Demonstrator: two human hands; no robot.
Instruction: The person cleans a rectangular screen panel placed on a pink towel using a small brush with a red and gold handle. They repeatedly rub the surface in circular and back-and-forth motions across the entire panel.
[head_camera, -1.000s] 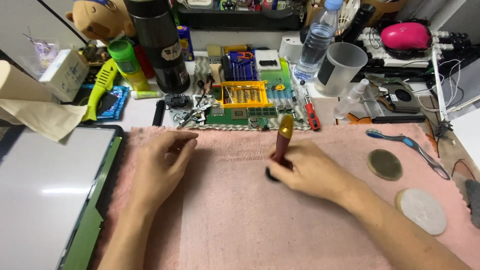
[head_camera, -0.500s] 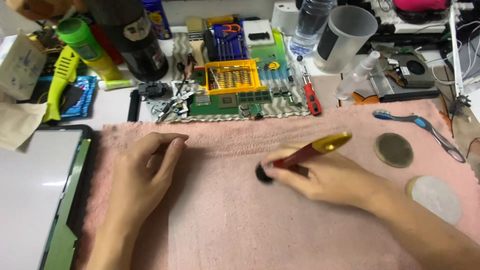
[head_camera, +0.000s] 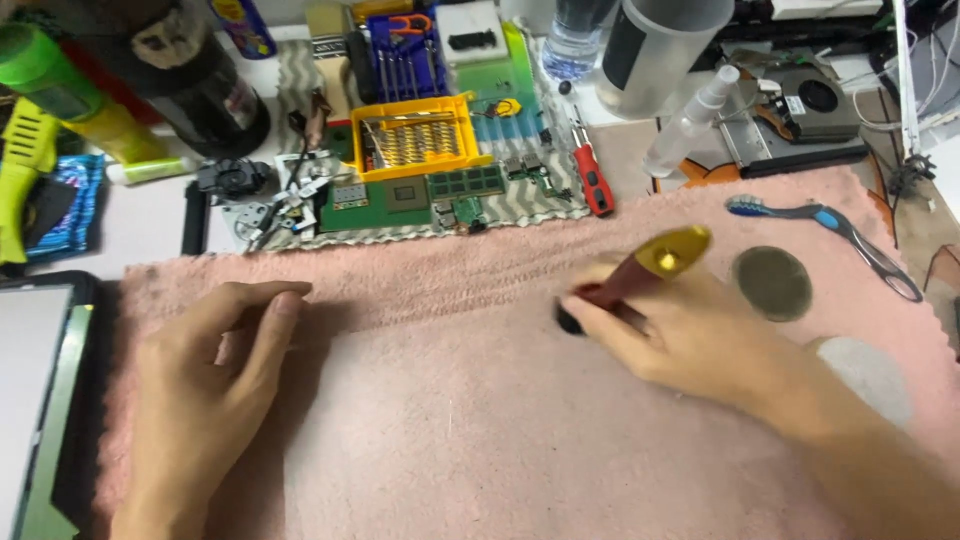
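— So, what worries you about this one?

— Mostly the small black part (head_camera: 570, 320). It lies on the pink towel (head_camera: 480, 440), just under the tip of the red screwdriver with the gold cap (head_camera: 645, 270), and the right hand (head_camera: 690, 335) has its grip closed around that handle. The tool leans far over, so I judge the tip could skid off the part.

— And then?

— It might flick the part into the pile of the towel (dark and tiny, so hard to find again), or send it toward the green circuit board (head_camera: 420, 195) past the towel's far edge.

— Isn't the left hand (head_camera: 215, 375) steadying anything?

— No. It rests flat on the towel, fingers loosely spread, holding nothing, well apart from the part. So nothing braces the part against a push.

— Anything else nearby?

— A round dark disc (head_camera: 772, 283) sits just beside the right hand; a sweep of the wrist could knock it.
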